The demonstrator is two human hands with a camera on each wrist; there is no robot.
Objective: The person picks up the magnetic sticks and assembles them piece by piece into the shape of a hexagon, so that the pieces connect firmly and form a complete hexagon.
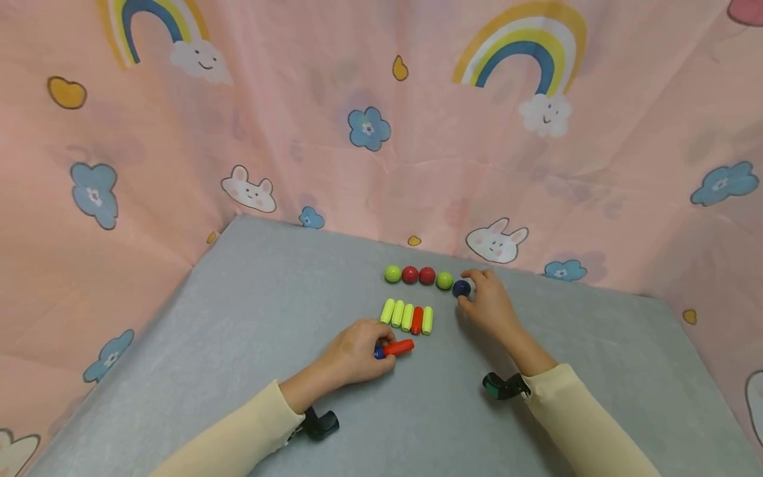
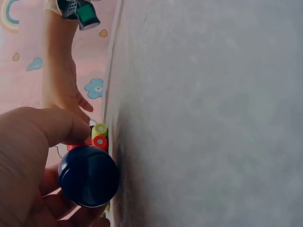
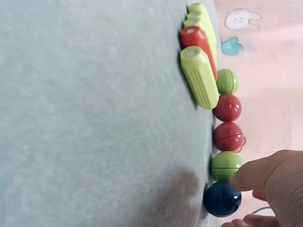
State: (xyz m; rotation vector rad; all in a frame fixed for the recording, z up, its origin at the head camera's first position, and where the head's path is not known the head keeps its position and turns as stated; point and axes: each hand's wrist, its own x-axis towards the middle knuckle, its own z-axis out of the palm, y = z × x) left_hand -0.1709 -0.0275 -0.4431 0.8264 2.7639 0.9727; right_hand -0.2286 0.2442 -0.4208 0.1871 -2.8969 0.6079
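Observation:
My left hand point(image 1: 360, 351) grips a dark blue ball point(image 2: 89, 176) with a red rod point(image 1: 398, 348) pointing out to the right from it. Low over the grey table, that hand is just in front of a row of short rods. At the right end of a row of balls sits another dark blue ball point(image 3: 222, 198), pinched between the thumb and fingers of my right hand point(image 1: 490, 306). Beside it in the row are a green ball point(image 1: 444, 281), two red balls point(image 1: 418, 275) and a further green ball point(image 1: 392, 273).
Several yellow-green rods point(image 1: 398, 313) and one red rod point(image 1: 417, 320) lie side by side on the grey table point(image 1: 238, 318), nearer than the balls. A pink patterned cloth point(image 1: 334, 179) hangs behind the table and along its sides.

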